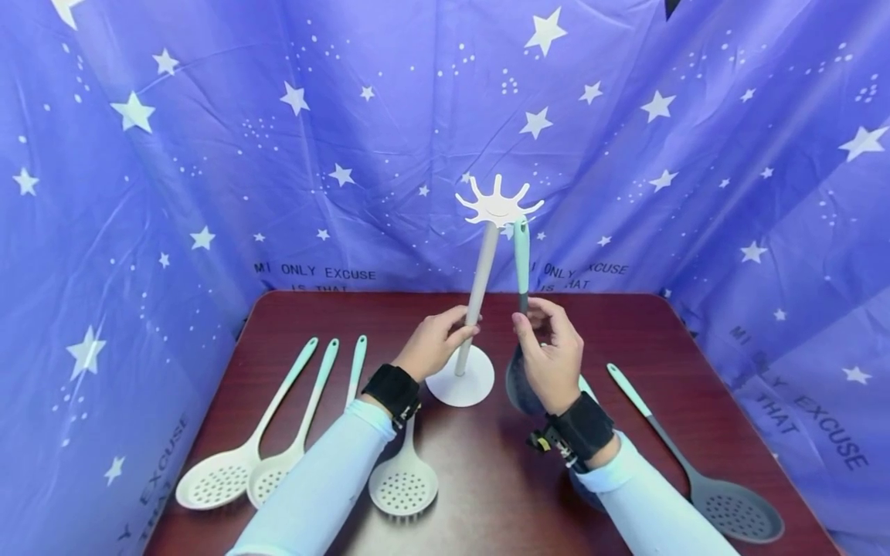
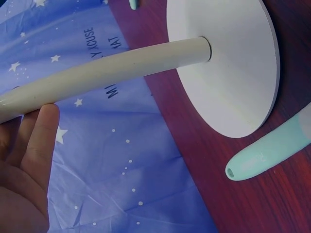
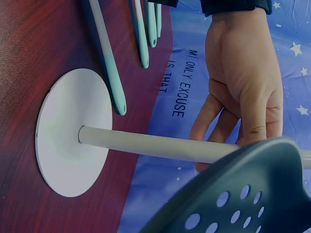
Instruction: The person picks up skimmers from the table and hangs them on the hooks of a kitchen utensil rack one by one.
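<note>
Dark skimmer point(image 1: 522, 262), handle up, in our right hand point(image 1: 552, 347) just right of the utensil stand point(image 1: 480, 286)

At the left of the reddish-brown counter point(image 1: 480, 502) we see a pale skimmer point(image 1: 215, 479), its mint handle pointing to the far side. Just right of it lies a second pale skimmer point(image 1: 274, 471), its head partly covered by our left sleeve point(image 1: 313, 479). Next we find a mint handle point(image 1: 358, 363) whose lower part that sleeve hides, then a round pale skimmer point(image 1: 403, 484), head toward the near side.

In the middle, our left hand point(image 1: 434, 344) has its fingers and thumb gripping the pole of the utensil stand, above the round white base. The fingers of our right hand pinch the dark skimmer's neck, just below its mint handle. The handle's tip is at the stand's right-hand prongs; we cannot tell whether it hangs on one. The perforated head points down, partly behind the hand.

Farther right, another mint-handled utensil point(image 1: 587, 388) is mostly hidden by our right wrist. Farthest right, a second dark skimmer point(image 1: 740, 510) lies with its head near and its handle slanting far and left. Across the far side hangs a blue starry curtain point(image 1: 431, 116).
</note>
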A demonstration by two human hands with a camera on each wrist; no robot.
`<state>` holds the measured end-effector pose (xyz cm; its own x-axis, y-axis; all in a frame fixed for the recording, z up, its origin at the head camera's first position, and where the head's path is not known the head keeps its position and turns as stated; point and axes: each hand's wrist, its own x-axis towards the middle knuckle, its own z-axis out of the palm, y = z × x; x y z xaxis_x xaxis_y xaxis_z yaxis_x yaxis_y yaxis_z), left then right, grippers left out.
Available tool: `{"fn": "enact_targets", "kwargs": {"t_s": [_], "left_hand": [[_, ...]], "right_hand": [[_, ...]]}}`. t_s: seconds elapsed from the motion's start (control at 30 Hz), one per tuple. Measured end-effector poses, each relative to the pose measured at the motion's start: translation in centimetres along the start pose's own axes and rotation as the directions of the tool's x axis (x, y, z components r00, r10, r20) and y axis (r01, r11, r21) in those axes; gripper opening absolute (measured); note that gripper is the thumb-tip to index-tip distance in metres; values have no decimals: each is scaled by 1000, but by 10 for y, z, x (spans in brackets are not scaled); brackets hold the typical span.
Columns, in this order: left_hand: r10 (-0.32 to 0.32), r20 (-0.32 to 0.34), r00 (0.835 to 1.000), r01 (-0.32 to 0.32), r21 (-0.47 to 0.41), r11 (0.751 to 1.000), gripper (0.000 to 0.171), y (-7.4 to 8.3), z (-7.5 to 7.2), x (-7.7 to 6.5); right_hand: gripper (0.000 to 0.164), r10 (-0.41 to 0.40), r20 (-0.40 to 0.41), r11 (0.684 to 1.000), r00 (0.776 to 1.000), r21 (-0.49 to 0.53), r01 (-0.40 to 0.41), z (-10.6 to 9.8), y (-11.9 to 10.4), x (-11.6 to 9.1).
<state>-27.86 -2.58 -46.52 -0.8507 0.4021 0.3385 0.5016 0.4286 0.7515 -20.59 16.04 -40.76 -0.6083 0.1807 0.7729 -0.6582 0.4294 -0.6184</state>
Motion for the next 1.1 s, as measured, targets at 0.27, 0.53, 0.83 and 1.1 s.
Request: {"fn": "enact_targets", "kwargs": {"t_s": [0.27,0.53,0.83,1.1], "left_hand": [[-13,2,1000,13,-2,1000,18,0,-1,0],[-2,-4,1000,2,-4,1000,22,1,-2,-2],[-11,-5,1000,11,-19,1000,18,1,-2,-3],[0,-4,1000,0,-24,1000,21,1,-1,-3]], "right_hand": [[22,4,13,1000,1000,14,-4,-1,-27,4],[19,11,11,1000,1000,-19,-11,-3,-22,3],[20,93,21,991,995,-96,-90,-14,-1,1],[32,155,71,964,985,-227,-135,-31,57,-9]]}}
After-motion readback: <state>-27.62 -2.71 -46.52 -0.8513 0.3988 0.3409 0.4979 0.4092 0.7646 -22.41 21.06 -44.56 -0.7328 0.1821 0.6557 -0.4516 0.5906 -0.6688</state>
